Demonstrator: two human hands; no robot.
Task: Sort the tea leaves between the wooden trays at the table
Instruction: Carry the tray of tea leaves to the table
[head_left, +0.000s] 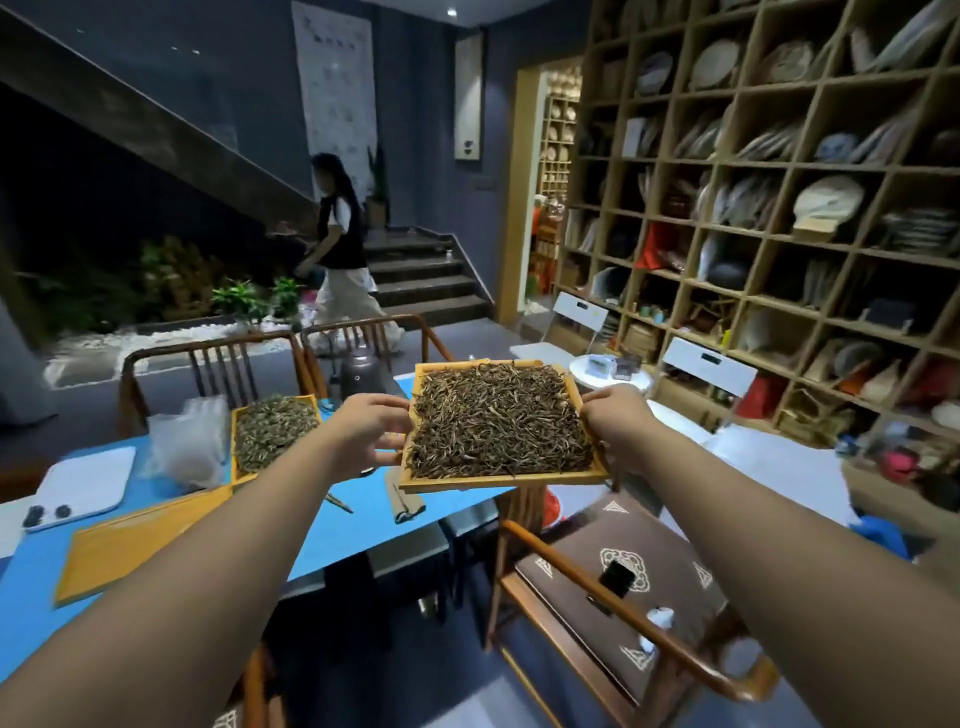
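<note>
I hold a square wooden tray (498, 482) full of dark brown tea leaves (498, 421) in the air over the right end of the blue table (358, 525). My left hand (366, 434) grips its left rim and my right hand (615, 418) grips its right rim. A second wooden tray (236, 415) with paler green tea leaves (272, 431) lies on the table to the left. An empty flat wooden tray (130, 545) rests nearer the table's front left.
A white board (85, 486) with two dark lumps, a clear plastic bag (189, 441), a metal kettle (361, 371) and a folded cloth (405, 501) are on the table. Wooden chairs (623, 587) surround it. A person (340, 249) walks behind. Shelving (779, 208) fills the right.
</note>
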